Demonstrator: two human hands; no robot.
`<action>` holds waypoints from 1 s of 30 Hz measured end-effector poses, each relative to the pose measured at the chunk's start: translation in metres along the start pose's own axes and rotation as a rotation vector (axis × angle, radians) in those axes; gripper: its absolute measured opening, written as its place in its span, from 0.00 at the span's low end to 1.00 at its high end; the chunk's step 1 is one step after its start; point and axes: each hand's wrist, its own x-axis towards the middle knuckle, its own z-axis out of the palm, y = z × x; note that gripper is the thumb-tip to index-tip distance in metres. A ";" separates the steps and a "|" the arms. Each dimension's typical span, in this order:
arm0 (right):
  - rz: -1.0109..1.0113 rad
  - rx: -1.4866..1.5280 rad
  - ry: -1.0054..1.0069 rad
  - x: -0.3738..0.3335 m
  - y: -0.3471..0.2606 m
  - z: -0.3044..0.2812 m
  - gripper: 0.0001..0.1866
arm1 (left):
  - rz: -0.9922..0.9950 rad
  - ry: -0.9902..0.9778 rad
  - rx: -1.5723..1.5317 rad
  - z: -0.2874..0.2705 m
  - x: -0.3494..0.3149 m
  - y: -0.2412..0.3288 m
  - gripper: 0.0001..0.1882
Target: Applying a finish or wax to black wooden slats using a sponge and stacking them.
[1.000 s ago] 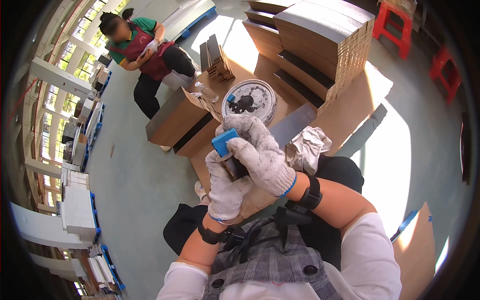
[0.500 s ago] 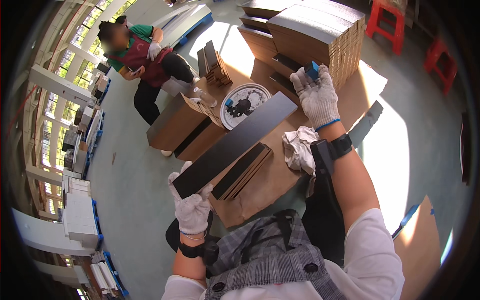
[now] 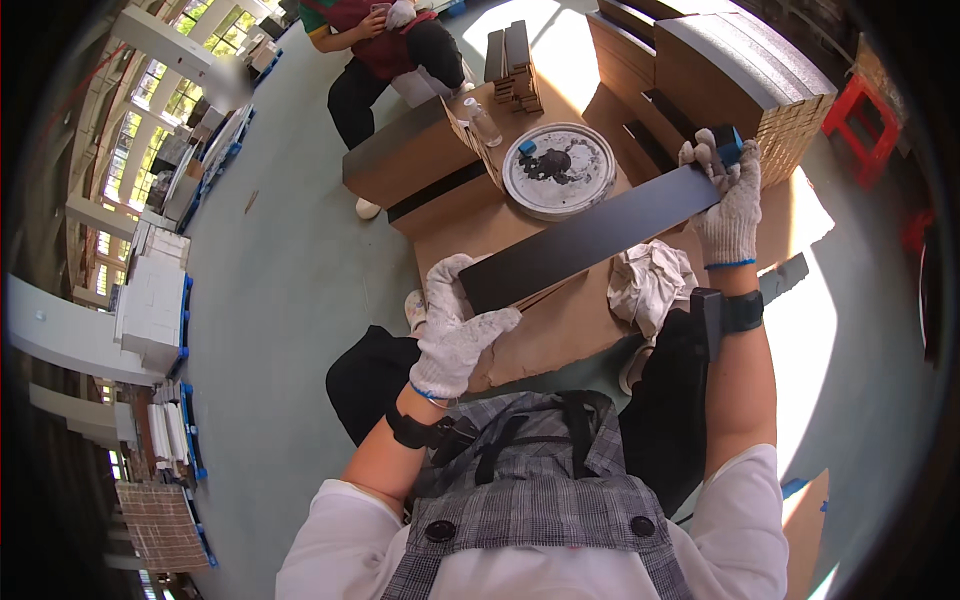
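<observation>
A long, flat dark board (image 3: 590,238) slants up to the right in front of me. My left hand (image 3: 450,335), in a white knit glove, grips its lower left end between thumb and fingers. My right hand (image 3: 728,205), gloved as well, has its fingers curled round a small blue block (image 3: 730,146) at the board's upper right end. That palm meets the board's end; whether it also grips the board I cannot tell. Just beyond the board, a round white lid (image 3: 595,190) smeared with dark paste carries another small blue block (image 3: 527,147).
Brown cardboard (image 3: 540,345) lies beneath the work, with a crumpled white cloth (image 3: 650,285) on it. Stacked boards (image 3: 740,75) rise at the far right. A clear bottle (image 3: 483,122) and more boards (image 3: 415,165) stand left of the lid. A seated person (image 3: 385,60) is beyond; a red stool (image 3: 860,125) stands right.
My view has shifted, so the scene sits further up and right. The board is now less steeply tilted, and my right hand with the blue block has come to its upper right end.
</observation>
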 end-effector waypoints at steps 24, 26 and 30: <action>0.035 -0.336 0.033 -0.028 0.010 0.029 0.23 | 0.020 -0.396 1.298 0.012 0.014 0.014 0.49; 0.002 -0.378 -0.006 -0.032 0.014 0.030 0.21 | 0.264 -0.394 1.299 0.029 0.019 0.010 0.50; -0.097 -0.596 -0.039 -0.040 0.021 0.031 0.20 | 0.185 -0.412 1.091 0.055 0.031 -0.007 0.43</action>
